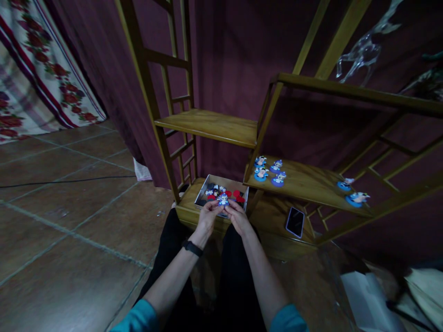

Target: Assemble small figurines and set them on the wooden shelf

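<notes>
Step in hand, as judged: a small figurine being handled with both hands. By the left hand [206,217], fingers nearly closed, the left side of the purple-based figurine [223,199] is pinched; its right side is gripped by the right hand [238,216], likewise drawn into a pinch. The figurine is held at the fingertips, roughly upright, over the near side of the open box [226,179], where red pieces [237,194] and other small parts are seen. For any next move, a steady light pinch seems called for. Farther right, two blue-based figures [260,174] and two purple-based figures [278,180] are grouped on the shelf [306,180]; a phone [295,222] is laid below; another blue-based pair [357,199] is placed at the shelf's right end.
</notes>
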